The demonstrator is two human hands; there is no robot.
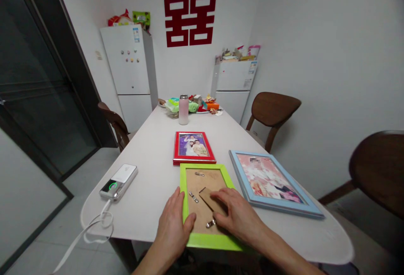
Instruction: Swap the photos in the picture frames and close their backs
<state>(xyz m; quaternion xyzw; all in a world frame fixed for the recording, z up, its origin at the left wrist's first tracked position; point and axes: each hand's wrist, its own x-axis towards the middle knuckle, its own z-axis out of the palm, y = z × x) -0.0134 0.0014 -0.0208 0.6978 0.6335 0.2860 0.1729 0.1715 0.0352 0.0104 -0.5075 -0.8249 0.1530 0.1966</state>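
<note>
A lime-green picture frame (211,241) lies face down at the table's near edge, its brown backing board (197,220) facing up. Small metal clips (193,197) sit on the board. My left hand (173,220) grips the frame's left side, thumb over the rim and fingers along the outer edge. My right hand (235,212) is closed around the brown stand flap (206,195) on the backing, thumb at its near side. Part of the flap and the frame's right side are hidden under this hand. Beyond lies a red picture frame (195,159), its photo facing up.
A light-blue picture frame (284,203) lies to the right. At left a power bank (119,181) trails a white cable (104,220). A pink bottle (183,111) and several packets (173,105) stand at the table's far end. Wooden chairs (274,109) flank the table.
</note>
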